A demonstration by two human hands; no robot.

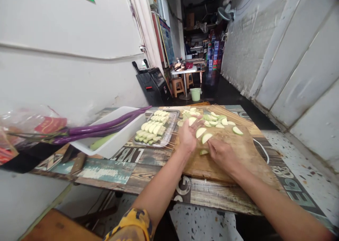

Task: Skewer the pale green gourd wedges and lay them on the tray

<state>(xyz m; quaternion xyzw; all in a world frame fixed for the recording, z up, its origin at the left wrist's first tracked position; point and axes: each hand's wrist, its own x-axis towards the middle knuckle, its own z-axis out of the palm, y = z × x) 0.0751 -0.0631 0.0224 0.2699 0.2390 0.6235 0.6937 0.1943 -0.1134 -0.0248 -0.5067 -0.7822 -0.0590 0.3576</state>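
Note:
My left hand (187,135) is over the left part of a wooden cutting board (235,156), with pale green-edged slices (191,121) held in its fingers. Just to its right, my right hand (221,152) is closed at a half-round slice (206,138); any skewer in its fingers is too small to make out. Another slice (200,132) is between the hands. One slice (203,152) lies on the board below them. More cut slices (214,121) are spread across the board's far side. Left of the board, a tray (169,133) holds rows of skewered slices (152,128).
A white bin (108,151) with long purple eggplants (97,128) and a green vegetable (103,141) stands on the left. Thin wooden sticks (233,114) lie behind the board. Plastic bags (50,124) are at the far left. Beyond are a black machine (155,87) and a green bucket (195,94).

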